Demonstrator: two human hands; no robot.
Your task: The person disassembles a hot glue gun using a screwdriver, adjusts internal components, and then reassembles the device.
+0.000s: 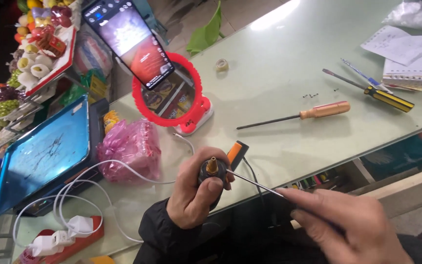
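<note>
Left hand clamped around small black part, brass tip up for access; right hand pinching thin screwdriver, aimed left at it.

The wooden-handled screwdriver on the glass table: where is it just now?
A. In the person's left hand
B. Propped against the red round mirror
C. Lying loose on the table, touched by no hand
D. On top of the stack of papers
C: the wooden-handled screwdriver lies flat on the glass table, apart from both the left hand and the right hand, which are busy with a thin metal rod.
</note>
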